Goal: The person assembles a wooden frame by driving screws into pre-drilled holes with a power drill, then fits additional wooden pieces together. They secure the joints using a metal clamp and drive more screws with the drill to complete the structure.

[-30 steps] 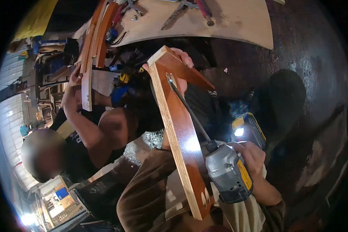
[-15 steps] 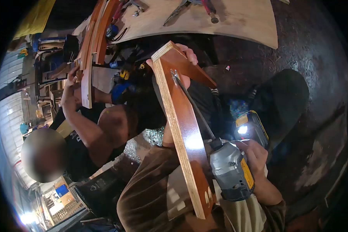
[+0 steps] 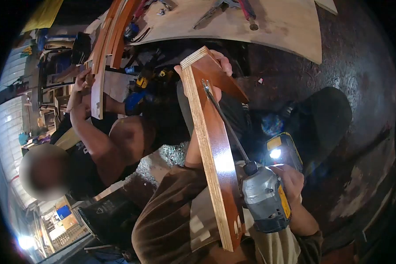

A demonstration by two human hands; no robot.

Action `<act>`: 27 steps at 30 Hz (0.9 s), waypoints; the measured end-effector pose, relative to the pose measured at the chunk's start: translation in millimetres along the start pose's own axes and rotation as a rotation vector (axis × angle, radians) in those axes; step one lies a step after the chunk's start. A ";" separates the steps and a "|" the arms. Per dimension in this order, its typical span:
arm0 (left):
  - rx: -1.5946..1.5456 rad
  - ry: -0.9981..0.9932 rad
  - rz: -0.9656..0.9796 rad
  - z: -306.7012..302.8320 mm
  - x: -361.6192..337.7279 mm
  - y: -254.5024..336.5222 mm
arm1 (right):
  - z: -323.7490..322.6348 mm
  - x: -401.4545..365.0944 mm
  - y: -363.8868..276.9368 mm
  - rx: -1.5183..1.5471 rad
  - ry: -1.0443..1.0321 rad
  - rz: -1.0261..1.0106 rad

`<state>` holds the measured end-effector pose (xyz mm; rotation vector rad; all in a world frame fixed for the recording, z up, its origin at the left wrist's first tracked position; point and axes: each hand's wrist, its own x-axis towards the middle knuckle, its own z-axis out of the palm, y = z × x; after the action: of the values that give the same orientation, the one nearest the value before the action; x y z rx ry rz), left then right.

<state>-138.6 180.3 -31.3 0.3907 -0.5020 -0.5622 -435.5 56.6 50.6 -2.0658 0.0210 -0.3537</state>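
Observation:
My left hand (image 3: 223,65) is wrapped around the far end of a reddish-brown plywood piece (image 3: 218,152), where a short board joins a long one at an angle. Its palm is hidden behind the wood. In my right hand (image 3: 291,181) is a grey and yellow cordless impact driver (image 3: 263,191), its work light shining. A long driver bit (image 3: 229,126) runs from the chuck along the board's face. The bit's tip meets a small light-coloured slot (image 3: 206,85) near the joint; whether a screw sits there I cannot make out.
Another person (image 3: 103,154) sits at the left, one hand on long wooden strips (image 3: 99,88). A plywood sheet (image 3: 277,26) with clamps (image 3: 224,9) on it lies ahead. Yellow-and-black power tools (image 3: 143,82) rest beyond my left arm. Dark floor (image 3: 361,176) spreads to the right.
The plywood piece and the driver appear shifted slightly right in view, along with a small shift of the whole scene. Both hands keep their grip, and the bit tip stays at the slot.

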 end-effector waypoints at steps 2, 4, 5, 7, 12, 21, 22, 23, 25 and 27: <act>0.016 -0.020 0.010 0.8 -0.2 0.6 | 0.3 -2.4 -0.4 -0.015 -0.006 0.004; 0.057 0.020 -0.001 0.4 -1.6 1.2 | -0.7 -2.8 -1.8 -0.030 -0.006 0.011; 0.056 0.018 -0.001 -0.1 -2.0 1.0 | -1.5 -1.8 -3.4 -0.022 -0.034 0.035; 0.115 0.027 0.016 -1.2 -3.2 0.6 | -0.5 -3.0 -2.7 -0.014 -0.063 0.059; 0.090 0.023 0.020 -2.2 -3.4 0.3 | -0.3 -5.0 -3.2 -0.017 -0.044 0.056; -0.018 0.056 0.047 11.5 -2.9 -1.5 | 2.1 -2.1 -0.9 -0.060 -0.038 0.019; -0.013 0.047 0.049 13.9 -3.4 -1.5 | 2.6 -2.6 -0.9 -0.060 -0.038 0.019; -0.013 0.047 0.051 16.2 -3.3 -1.6 | 3.5 -3.2 -0.2 -0.069 -0.033 0.018; -0.031 0.031 0.040 17.5 -2.8 -1.2 | 5.4 -3.0 2.0 -0.077 -0.028 0.017; -0.007 0.006 0.021 11.9 -1.4 1.6 | 7.1 -2.5 5.4 -0.079 0.025 -0.035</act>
<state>-145.5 179.8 -21.3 0.3800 -0.4972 -0.5426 -435.4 60.3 42.1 -2.1416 0.0139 -0.4054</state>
